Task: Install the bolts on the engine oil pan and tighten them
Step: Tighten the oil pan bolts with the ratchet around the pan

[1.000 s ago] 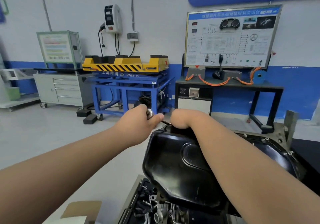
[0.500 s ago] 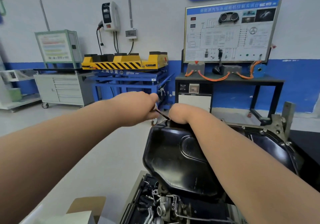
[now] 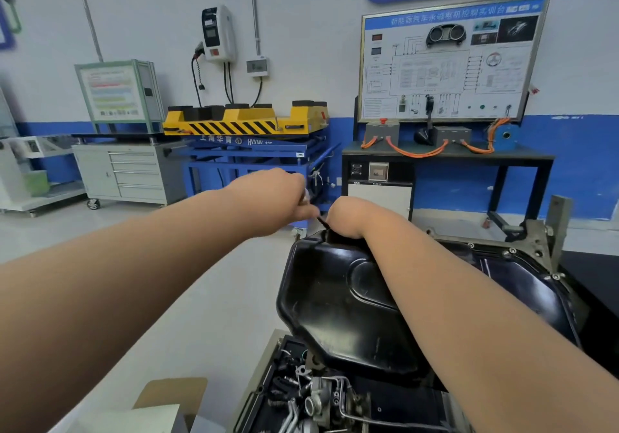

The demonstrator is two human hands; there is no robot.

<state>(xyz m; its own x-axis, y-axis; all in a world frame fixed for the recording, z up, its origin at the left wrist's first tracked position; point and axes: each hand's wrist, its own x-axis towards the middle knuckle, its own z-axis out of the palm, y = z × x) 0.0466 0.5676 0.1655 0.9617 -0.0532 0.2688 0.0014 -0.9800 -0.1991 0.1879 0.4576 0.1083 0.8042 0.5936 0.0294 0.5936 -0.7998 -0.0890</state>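
Observation:
A black oil pan sits bottom-up on the engine in front of me. Bolts show along its far right flange. My left hand grips the handle of a ratchet wrench beyond the pan's far edge. My right hand bends down over that far edge at the wrench's head. Its fingers are hidden behind the pan.
A blue lift table with a yellow striped platform stands ahead on the floor. A grey drawer cabinet is at its left. A training board on a black bench is at the right. An open cardboard box lies bottom left.
My left hand swung the wrench handle upward from beside the pan's edge, then a little to the right. My right hand stayed on the far edge.

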